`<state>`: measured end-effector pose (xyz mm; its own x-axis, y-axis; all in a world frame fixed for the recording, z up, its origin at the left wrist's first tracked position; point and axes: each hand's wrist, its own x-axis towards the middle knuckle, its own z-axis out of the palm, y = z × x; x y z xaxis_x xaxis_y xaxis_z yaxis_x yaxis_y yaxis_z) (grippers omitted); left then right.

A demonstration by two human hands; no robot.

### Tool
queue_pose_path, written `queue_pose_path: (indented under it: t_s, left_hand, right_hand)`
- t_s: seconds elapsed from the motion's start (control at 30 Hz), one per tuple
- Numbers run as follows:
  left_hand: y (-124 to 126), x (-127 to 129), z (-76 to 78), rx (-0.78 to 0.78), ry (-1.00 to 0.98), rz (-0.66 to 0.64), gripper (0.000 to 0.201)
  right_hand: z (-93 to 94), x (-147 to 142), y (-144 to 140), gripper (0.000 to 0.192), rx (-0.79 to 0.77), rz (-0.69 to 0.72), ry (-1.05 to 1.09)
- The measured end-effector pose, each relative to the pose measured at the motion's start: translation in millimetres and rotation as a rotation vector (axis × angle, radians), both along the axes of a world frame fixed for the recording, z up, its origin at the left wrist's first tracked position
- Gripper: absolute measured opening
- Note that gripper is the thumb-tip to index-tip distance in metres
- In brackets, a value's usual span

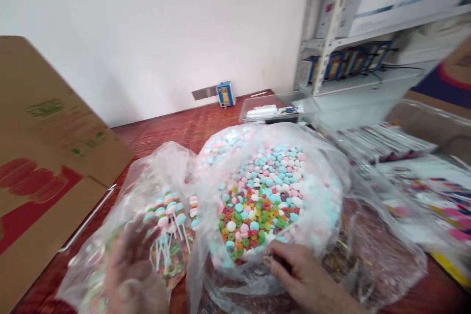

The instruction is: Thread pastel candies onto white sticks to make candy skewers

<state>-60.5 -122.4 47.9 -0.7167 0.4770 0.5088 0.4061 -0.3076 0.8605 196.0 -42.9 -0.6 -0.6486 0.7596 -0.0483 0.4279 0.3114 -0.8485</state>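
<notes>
Reddish wooden table [172,130] against white wall [147,24].

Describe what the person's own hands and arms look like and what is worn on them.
Both hands are bare: no gloves, rings or watch show. The left hand is seen blurred through clear plastic film, with a strip of red, perhaps a cuff, at its wrist by the bottom edge. The right hand shows knuckles and creased fingers; no sleeve is in view.
</notes>
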Motion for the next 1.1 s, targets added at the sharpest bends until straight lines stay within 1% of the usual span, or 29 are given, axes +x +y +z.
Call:
queue_pose_path:
  t_s: [0.03, 0.07, 0.1, 0.13, 0.2, 0.27, 0.3, 0.37, 0.4, 0.47, 0.5, 0.6, 0.7, 0.8, 0.9, 0.93, 0.97, 1.03, 1.1]
  left_hand:
    - [7, 17, -15.6, -0.044, -0.001, -0.1, 0.066]
    - [13, 31, -28.9, -0.136, 0.041, -0.195, 0.06]
    - [19, 44, -39.4, -0.221, 0.116, -0.24, 0.055]
    - [25, 54, -46.8, -0.319, 0.224, -0.298, 0.049]
    - [42, 70, -53.0, -0.456, 0.478, -0.43, 0.042]
    - [67, 81, -50.9, -0.511, 0.702, -0.537, 0.04]
    - [82, 85, -48.4, -0.519, 0.79, -0.554, 0.04]
    - [115, 91, -43.4, -0.525, 0.933, -0.48, 0.037]
    - [131, 93, -41.7, -0.547, 0.996, -0.412, 0.035]
    - [159, 92, -41.0, -0.647, 1.113, -0.27, 0.034]
    - [170, 89, -42.1, -0.709, 1.154, -0.197, 0.036]
    - [194, 72, -47.7, -0.871, 1.175, 0.013, 0.054]
    - [207, 51, -50.4, -0.944, 1.102, 0.172, 0.066]
    - [218, 37, -46.1, -0.921, 1.06, 0.239, 0.072]
    - [228, 29, -36.5, -0.886, 1.031, 0.23, 0.072]
    - [231, 27, -32.6, -0.878, 1.019, 0.232, 0.07]
    - [233, 25, -28.6, -0.868, 1.006, 0.244, 0.069]
    - [236, 19, -20.4, -0.841, 0.972, 0.29, 0.07]
    - [239, 16, -13.2, -0.811, 0.934, 0.325, 0.072]
  right_hand:
    - [-8.9, 5, -5, 0.022, -0.023, -0.003, -0.022]
    - [-17.0, 11, -10, 0.022, -0.042, -0.017, -0.037]
    - [-23.9, 18, -14, 0.022, -0.053, -0.043, -0.045]
    - [-29.5, 25, -17, 0.023, -0.061, -0.081, -0.051]
    - [-35.9, 39, -19, 0.028, -0.06, -0.175, -0.064]
    - [-34.8, 47, -16, 0.031, -0.04, -0.257, -0.078]
    - [-31.2, 49, -12, 0.032, -0.021, -0.286, -0.086]
    - [-18.8, 49, 0, 0.03, 0.037, -0.314, -0.095]
    - [-10.8, 48, 7, 0.029, 0.073, -0.313, -0.098]
    - [5.5, 46, 26, 0.025, 0.153, -0.303, -0.105]
    - [12.8, 45, 36, 0.024, 0.192, -0.301, -0.118]
    - [28.3, 47, 68, 0.023, 0.308, -0.312, -0.238]
    - [36.9, 40, 98, 0.023, 0.412, -0.323, -0.42]
    - [43.4, 17, 127, 0.021, 0.47, -0.273, -0.462]
    - [47.0, -9, 159, 0.018, 0.502, -0.208, -0.468]
    - [47.3, -15, 171, 0.019, 0.504, -0.198, -0.479]
    - [47.2, -19, 183, 0.023, 0.503, -0.197, -0.489]
    - [46.0, -20, 208, 0.032, 0.499, -0.25, -0.526]
    - [44.1, -17, 230, 0.034, 0.502, -0.34, -0.57]
